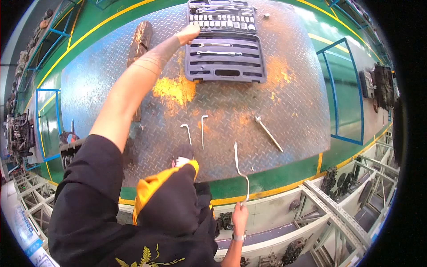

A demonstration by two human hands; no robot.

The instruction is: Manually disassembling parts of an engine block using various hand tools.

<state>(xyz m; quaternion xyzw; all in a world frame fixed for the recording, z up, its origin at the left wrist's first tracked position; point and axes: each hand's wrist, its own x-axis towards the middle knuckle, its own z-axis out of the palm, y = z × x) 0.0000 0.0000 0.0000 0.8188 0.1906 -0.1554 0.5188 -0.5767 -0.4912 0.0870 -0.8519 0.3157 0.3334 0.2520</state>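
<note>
At the far end of my stretched arm, my left hand (189, 33) is at the left edge of the open tool case, beside its row of silver sockets (222, 24). Its fingers look closed, and whatever they hold is hidden. The dark case lid (229, 73) lies toward me, with combination wrenches (218, 53) resting in it. Low and to the right, my right hand (240, 216) grips the lower end of a long bent metal bar (236, 160). The bar's other end reaches over the near edge of the steel plate.
Two L-shaped hex keys (203, 133) and a ratchet-like tool (269, 133) lie on the diamond-patterned steel plate (231, 107). A rusty block (140, 40) stands at the left. Blue frames (349, 93) flank the plate, and a white metal rack (333, 209) runs along the near right.
</note>
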